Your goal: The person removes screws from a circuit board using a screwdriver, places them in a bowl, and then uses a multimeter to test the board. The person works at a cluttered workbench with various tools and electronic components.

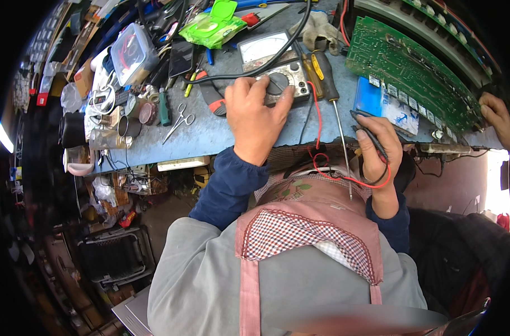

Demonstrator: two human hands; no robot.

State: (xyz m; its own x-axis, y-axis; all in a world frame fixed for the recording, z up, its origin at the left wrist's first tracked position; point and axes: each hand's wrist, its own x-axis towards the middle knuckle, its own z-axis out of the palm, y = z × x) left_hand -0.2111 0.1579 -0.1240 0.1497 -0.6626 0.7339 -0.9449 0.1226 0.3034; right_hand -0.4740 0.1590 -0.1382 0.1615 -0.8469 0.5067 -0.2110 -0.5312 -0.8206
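My left hand [254,120] rests over an analogue multimeter [301,74], its thumb and fingertips around the round dial [278,84]. Close to the bench edge, my right hand [382,148] is closed on a pair of black test probes [376,141], held like chopsticks. A red test lead [318,120] runs from the meter, loops below the edge and reaches the probes. Beside the meter lies a long screwdriver [325,75], its shaft sticking out past the edge. Right of my right hand is a large green circuit board [403,70]; another person's hand [497,115] touches its far right end.
A blue-and-white box [386,106] lies under the board's near side. To the left are red-and-black pliers [213,98], scissor-like forceps [180,120], a phone [181,59] and a clear plastic tub [133,53]. A green packet [213,28] sits behind. A thick black cable [249,71] crosses the meter.
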